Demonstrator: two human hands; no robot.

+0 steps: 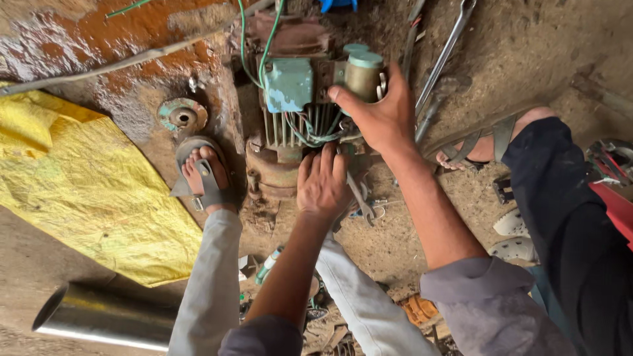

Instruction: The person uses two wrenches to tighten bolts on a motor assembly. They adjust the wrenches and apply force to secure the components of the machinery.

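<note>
Below, the right hand (pixel 382 115) gripped a capacitor (pixel 363 74) on the old motor (pixel 290 118); the left hand (pixel 322 181), fingers loose, pressed the casing, best kept braced firmly.

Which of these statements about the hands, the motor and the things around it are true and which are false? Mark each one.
1. The right hand grips a capacitor on the motor. True.
2. The left hand holds a spanner in the air. False: it rests on the motor's lower end, by the green wires.
3. A yellow sheet lies left of the motor. True.
4. A metal pipe stands upright on the motor. False: it lies on the ground at the lower left.
5. A sandalled foot is beside the motor. True.
</note>
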